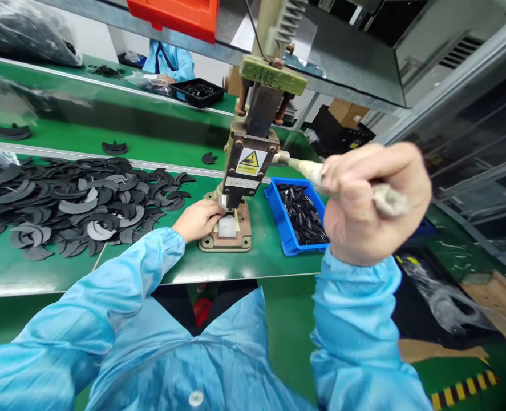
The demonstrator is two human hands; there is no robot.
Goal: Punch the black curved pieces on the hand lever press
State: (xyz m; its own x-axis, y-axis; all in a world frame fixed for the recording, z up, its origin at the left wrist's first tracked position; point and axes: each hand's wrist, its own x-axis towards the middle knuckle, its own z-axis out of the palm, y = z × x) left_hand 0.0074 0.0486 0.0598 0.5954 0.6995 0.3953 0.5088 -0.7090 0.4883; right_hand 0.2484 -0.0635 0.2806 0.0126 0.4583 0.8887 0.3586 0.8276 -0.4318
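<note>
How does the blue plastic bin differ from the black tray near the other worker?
The blue plastic bin sits beside the press, close to the right hand; the black tray sits far back. The bin is bright blue, the tray black. Both hold dark parts.

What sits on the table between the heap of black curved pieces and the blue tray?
In the head view, the hand press stands between the black pieces and the blue tray, with the left hand at its base.

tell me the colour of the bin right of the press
Blue: the bin shows best in the head view.
</note>
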